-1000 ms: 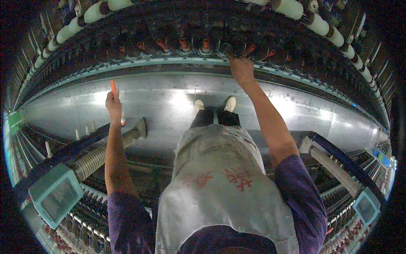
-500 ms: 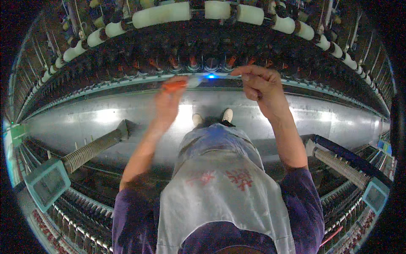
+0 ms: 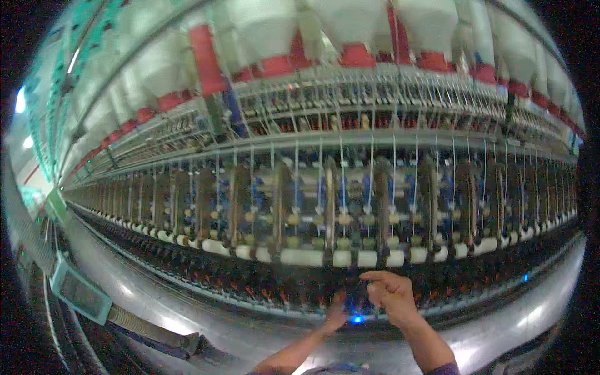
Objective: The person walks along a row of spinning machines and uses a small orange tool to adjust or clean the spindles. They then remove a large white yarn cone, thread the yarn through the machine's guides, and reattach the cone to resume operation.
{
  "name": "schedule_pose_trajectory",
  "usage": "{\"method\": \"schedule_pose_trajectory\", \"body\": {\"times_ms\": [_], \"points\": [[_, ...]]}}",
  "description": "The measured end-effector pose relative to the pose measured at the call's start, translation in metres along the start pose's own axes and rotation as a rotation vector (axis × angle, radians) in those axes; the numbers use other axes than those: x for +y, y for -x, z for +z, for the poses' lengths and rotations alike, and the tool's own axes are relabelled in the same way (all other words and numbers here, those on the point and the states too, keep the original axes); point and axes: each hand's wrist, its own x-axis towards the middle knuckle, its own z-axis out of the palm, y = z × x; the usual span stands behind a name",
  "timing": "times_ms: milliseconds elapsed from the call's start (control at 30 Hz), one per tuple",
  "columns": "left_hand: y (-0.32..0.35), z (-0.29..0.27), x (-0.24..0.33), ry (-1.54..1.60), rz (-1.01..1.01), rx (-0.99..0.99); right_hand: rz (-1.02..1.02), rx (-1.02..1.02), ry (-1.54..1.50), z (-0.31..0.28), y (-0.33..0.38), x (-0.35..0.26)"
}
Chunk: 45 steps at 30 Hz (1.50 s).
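Note:
At a long spinning machine, my right hand (image 3: 392, 294) is raised just below the row of white rollers (image 3: 306, 257). Its index finger stretches to the left while the other fingers curl in; whatever they may hold is too small to make out. Lower and to the left, my left hand (image 3: 336, 312) reaches in among the dark spindles, smeared by motion. Its fingers and anything in them cannot be read. A blue light (image 3: 357, 319) glows on the rail between my two wrists. Orange bobbin tips (image 3: 250, 291) show dimly along the spindle row.
White strands (image 3: 394, 178) hang down to the rollers between upright dark arms (image 3: 330, 203). Large white roving packages (image 3: 350, 22) with red lower ends hang overhead. At the lower left is a teal-framed box (image 3: 81, 289) with a ribbed hose (image 3: 140, 322). A shiny metal floor (image 3: 169, 322) runs alongside.
The view has tilted up from my apron and feet to the machine. My left hand, which had a blurred orange and white piece at it, has moved in to the spindles; my right hand stays raised.

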Motion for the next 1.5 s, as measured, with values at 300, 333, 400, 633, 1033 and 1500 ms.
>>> {"method": "schedule_pose_trajectory", "body": {"times_ms": [300,333,400,633,1033,1500], "points": [[0.0,0.083,-0.089,-0.3,0.041,0.254,-0.177,-0.111,0.16,0.055,-0.057,-0.028],[-0.001,0.085,-0.091,-0.351,-0.079,0.115,-0.209,-0.121,0.157,0.058,-0.069,-0.025],[0.004,0.079,-0.081,-0.752,-0.087,-0.101,-0.225,-0.102,0.168,0.053,-0.087,-0.015],[-0.004,-0.011,-0.001,0.05,0.056,0.132,0.052,0.093,0.419,-0.049,-0.052,0.118],[-0.037,-0.094,0.029,0.332,0.169,-0.159,-0.491,0.041,1.262,-0.006,-0.063,0.168],[-0.059,-0.072,0.057,-0.028,-0.033,0.136,-0.524,0.091,1.775,0.042,-0.164,0.059]]}}
